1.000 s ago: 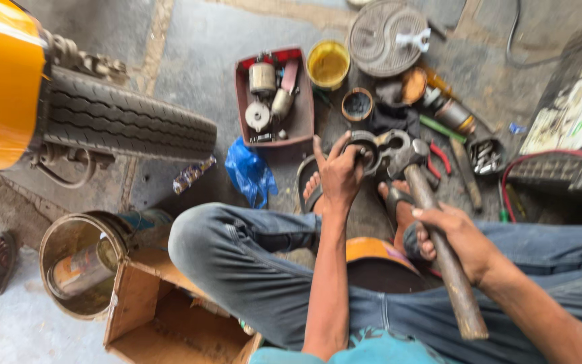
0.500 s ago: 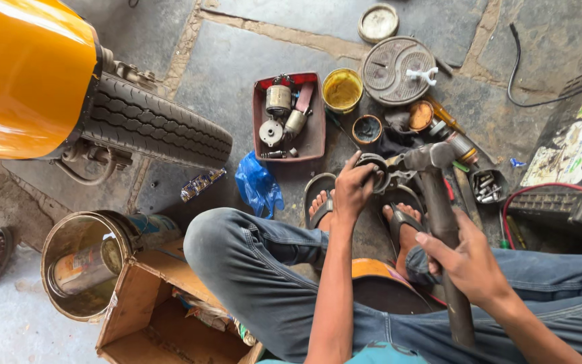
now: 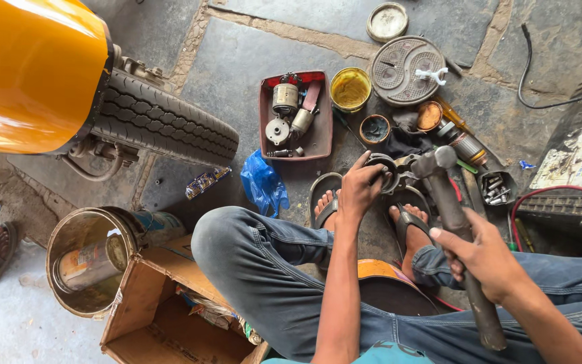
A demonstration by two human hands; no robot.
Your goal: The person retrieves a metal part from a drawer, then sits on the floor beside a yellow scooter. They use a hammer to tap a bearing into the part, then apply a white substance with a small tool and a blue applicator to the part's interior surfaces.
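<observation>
On the floor between sandalled feet | left hand (image 3: 360,191) gripped metal ring (image 3: 386,170) | right hand (image 3: 483,255) closed around hammer (image 3: 458,229) handle, head just beside ring | red tray (image 3: 318,138) beyond.

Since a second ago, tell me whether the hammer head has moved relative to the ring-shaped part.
Yes. The hammer head has swung away from the ring-shaped part held by the left hand, toward the red tray's far side; the right hand grips its handle.
</observation>
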